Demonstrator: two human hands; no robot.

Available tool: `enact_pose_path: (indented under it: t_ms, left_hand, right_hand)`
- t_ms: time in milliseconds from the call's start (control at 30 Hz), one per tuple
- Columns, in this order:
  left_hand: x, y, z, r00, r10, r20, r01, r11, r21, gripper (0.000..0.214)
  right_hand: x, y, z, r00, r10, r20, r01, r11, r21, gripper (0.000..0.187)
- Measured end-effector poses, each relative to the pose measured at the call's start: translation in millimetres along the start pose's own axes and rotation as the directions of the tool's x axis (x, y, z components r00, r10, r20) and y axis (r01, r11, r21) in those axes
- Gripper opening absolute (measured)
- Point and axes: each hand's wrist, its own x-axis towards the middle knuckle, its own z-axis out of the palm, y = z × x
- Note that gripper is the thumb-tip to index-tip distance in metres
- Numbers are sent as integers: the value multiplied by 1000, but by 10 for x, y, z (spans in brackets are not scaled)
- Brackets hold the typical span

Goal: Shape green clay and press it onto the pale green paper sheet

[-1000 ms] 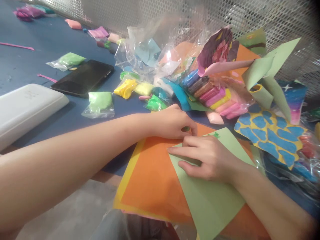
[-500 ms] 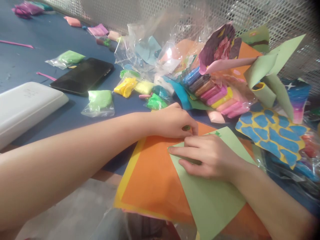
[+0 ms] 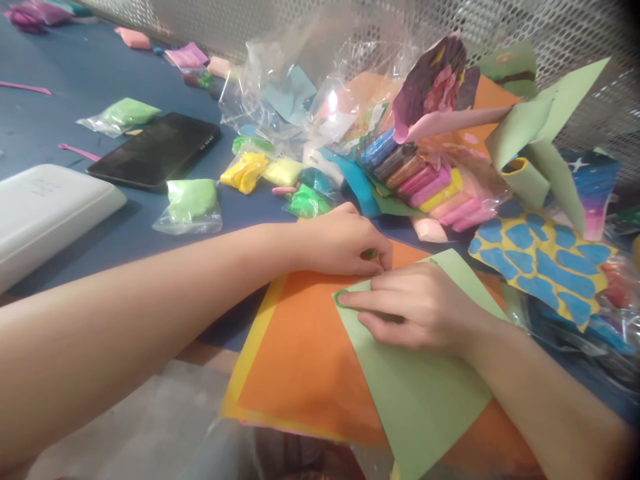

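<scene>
The left hand [image 3: 345, 243] is curled shut. Its thumb and forefinger pinch a small green clay bit [image 3: 370, 254], which sits at the fingertips, just above the near edge of the right hand. The right hand [image 3: 420, 307] lies open, palm down, on a light green sheet [image 3: 425, 393]. Its fingers are stretched out toward the left and its forefinger reaches the sheet's pointed corner. A thin dark green line [image 3: 339, 297] curves round that corner at the fingertip; what it is made of I cannot tell. The two hands almost touch, left fingertips against right knuckles.

Under the right hand the light green sheet lies aslant on an orange sheet [image 3: 305, 360], which runs beneath both hands and over a yellow sheet [image 3: 255, 347] that shows along the side of the left forearm. All three overhang the near edge of the blue counter [image 3: 75, 133].

Just beyond the left hand lies a small bag of bright green clay [image 3: 306, 202]. Further out past the left forearm are a bag of pale green clay [image 3: 193, 200], a black phone [image 3: 155, 150] and a white case [image 3: 45, 213]. Beyond the right hand lies a pack of coloured clay sticks [image 3: 425, 183], and to that hand's outer side a yellow sheet with blue patches [image 3: 540, 260].
</scene>
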Motion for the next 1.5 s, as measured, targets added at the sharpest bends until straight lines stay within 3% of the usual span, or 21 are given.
enact_pose_path:
  t_ms: [200, 567, 867, 1033, 1167, 1233, 1300, 1400, 1500]
  left_hand:
    - [-9, 6, 4, 995, 96, -30, -92, 989, 116, 19]
    - [-6, 27, -3, 1000, 25, 1, -25, 997, 68, 19]
    - [6, 2, 15, 999, 33, -11, -32, 997, 70, 21]
    - [-4, 21, 2, 1000, 27, 5, -28, 999, 47, 21]
    - [-8, 85, -53, 999, -44, 20, 43, 998, 54, 27]
    - [-5, 115, -88, 994, -108, 26, 108, 994, 18, 37]
    - [-3, 127, -111, 990, -139, 23, 140, 986, -95, 43]
    - [-12, 105, -106, 986, -159, -39, 143, 950, -277, 49]
    - [-34, 66, -74, 976, -188, -111, 140, 929, -342, 56]
  right_hand:
    - [2, 10, -16, 1000, -2, 8, 2, 1000, 14, 20]
    - [-11, 4, -35, 1000, 26, -12, -25, 999, 32, 19]
    - [-17, 20, -52, 1000, 21, -22, -20, 999, 34, 18]
    - [-53, 53, -92, 989, 138, -48, -124, 969, 215, 18]
    - [-80, 148, -140, 912, 321, -256, -262, 935, 239, 17]
    - [-79, 210, -138, 862, 392, -323, -335, 917, 218, 17]
    - [-69, 266, -120, 842, 422, -336, -365, 904, 222, 17]
    - [-57, 323, -88, 855, 401, -330, -345, 913, 216, 21]
    - [-60, 333, -79, 867, 400, -298, -349, 913, 211, 27]
